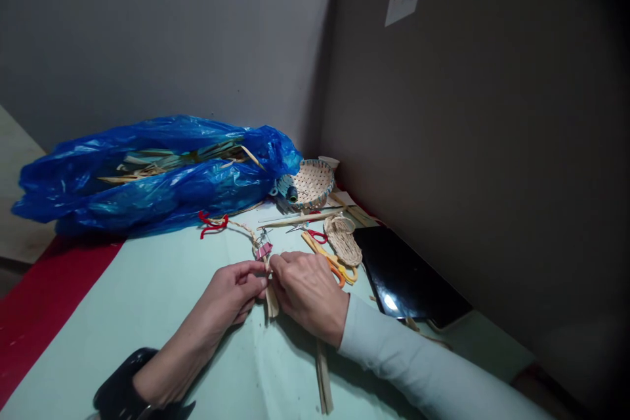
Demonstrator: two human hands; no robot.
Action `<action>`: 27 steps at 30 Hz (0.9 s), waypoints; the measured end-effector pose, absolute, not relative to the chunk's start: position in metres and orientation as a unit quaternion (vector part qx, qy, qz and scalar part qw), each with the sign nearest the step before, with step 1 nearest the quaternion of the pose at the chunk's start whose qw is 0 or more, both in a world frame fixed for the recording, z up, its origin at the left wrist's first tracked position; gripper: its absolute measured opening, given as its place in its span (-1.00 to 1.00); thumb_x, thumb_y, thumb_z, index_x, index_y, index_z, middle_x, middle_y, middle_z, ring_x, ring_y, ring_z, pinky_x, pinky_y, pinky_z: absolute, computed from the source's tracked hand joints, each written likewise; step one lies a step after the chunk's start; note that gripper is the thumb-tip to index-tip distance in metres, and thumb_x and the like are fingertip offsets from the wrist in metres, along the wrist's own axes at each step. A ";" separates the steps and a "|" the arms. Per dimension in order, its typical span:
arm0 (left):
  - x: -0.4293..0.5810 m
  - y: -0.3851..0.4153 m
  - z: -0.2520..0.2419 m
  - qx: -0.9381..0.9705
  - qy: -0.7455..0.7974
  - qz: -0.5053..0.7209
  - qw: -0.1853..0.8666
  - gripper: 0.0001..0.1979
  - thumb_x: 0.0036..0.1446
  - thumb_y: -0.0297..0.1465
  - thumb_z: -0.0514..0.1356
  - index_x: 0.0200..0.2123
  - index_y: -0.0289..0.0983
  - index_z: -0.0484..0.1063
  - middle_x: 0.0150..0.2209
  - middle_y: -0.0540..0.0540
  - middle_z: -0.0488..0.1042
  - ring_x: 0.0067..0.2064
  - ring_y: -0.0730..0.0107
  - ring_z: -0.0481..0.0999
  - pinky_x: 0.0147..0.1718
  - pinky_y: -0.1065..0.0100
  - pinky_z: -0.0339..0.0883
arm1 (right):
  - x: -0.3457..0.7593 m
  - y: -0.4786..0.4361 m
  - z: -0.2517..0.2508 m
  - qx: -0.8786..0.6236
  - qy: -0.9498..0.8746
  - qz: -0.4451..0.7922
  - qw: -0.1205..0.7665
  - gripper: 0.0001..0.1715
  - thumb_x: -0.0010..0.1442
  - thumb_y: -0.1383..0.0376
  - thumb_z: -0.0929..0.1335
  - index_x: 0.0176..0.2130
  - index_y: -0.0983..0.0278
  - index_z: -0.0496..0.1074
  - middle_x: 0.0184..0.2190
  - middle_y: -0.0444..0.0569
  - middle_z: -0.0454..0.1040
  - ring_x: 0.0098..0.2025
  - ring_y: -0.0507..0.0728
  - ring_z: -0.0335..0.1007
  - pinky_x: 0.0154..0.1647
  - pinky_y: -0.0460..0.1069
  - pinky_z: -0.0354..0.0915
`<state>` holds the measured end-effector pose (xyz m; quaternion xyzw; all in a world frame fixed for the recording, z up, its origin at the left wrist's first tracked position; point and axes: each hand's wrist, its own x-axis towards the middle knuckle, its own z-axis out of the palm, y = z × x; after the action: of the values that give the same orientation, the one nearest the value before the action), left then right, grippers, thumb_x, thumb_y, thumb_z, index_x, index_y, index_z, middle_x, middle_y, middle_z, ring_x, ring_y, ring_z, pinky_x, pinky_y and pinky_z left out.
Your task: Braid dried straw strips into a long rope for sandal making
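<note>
A pale braid of dried plant strips (pixel 242 227) runs toward me from red ties (pixel 213 224) at its far end. Clamping it partway along is a pink binder clip (pixel 264 250). Just below the clip, my left hand (pixel 236 290) pinches the strips from the left, thumb and fingers together. From the other side my right hand (pixel 306 285) closes on the same strips, its fingertips partly hidden behind the knuckles. Loose strip ends (pixel 272 302) hang between both hands. Another flat dried strip (pixel 323 377) lies under my right wrist.
A blue plastic bag (pixel 231 187) holding dried stalks (pixel 182 159) fills the back left. Behind the hands are a woven basket (pixel 315 182), a small woven sole-shaped piece (pixel 343 241) and orange-yellow scissors (pixel 350 273). A black tablet-like panel (pixel 413 275) lies right, beside the wall.
</note>
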<state>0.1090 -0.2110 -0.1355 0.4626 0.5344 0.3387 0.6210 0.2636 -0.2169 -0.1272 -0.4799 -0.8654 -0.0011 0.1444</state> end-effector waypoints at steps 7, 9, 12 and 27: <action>0.116 -0.215 -0.148 0.472 0.572 0.362 0.565 -0.79 -0.15 -0.27 0.22 -0.49 -0.28 0.32 -0.73 0.14 0.31 -0.78 0.70 0.03 -0.81 0.57 -0.18 | 0.262 -0.214 -0.137 -0.547 -0.820 0.069 0.155 -0.83 0.18 0.25 0.27 -0.39 0.28 0.37 -0.50 -0.04 0.48 -0.49 0.07 0.33 -0.52 -0.01 -0.20; 0.118 -0.217 -0.153 0.490 0.591 0.364 0.527 -0.84 -0.08 -0.28 0.16 -0.50 -0.26 0.32 -0.79 0.12 0.31 -0.80 0.63 0.10 -0.82 0.56 -0.13 | 0.261 -0.216 -0.136 -0.543 -0.818 0.087 0.169 -0.84 0.20 0.27 0.25 -0.37 0.28 0.36 -0.50 -0.05 0.48 -0.49 0.06 0.33 -0.51 -0.02 -0.18; 0.120 -0.218 -0.159 0.509 0.611 0.364 0.485 -0.86 -0.02 -0.30 0.12 -0.49 -0.26 0.33 -0.75 0.05 0.40 -0.81 0.58 0.18 -0.81 0.55 -0.08 | 0.260 -0.222 -0.132 -0.527 -0.823 0.099 0.189 -0.81 0.24 0.29 0.22 -0.37 0.29 0.35 -0.50 -0.06 0.47 -0.50 0.05 0.30 -0.50 -0.02 -0.14; 0.109 -0.221 -0.150 0.437 0.529 0.414 0.598 -0.80 -0.13 -0.28 0.27 -0.49 -0.28 0.39 -0.77 0.15 0.31 -0.76 0.62 0.21 -0.73 0.57 -0.02 | 0.244 -0.250 -0.141 -0.481 -0.868 0.004 0.122 -0.75 0.22 0.52 0.22 -0.11 0.36 0.35 -0.30 0.04 0.43 -0.29 0.19 0.34 -0.39 0.02 0.12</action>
<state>0.1091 -0.2208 -0.1498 0.4374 0.5286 0.4141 0.5982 0.2444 -0.2498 -0.1411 -0.4809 -0.8683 0.0044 0.1220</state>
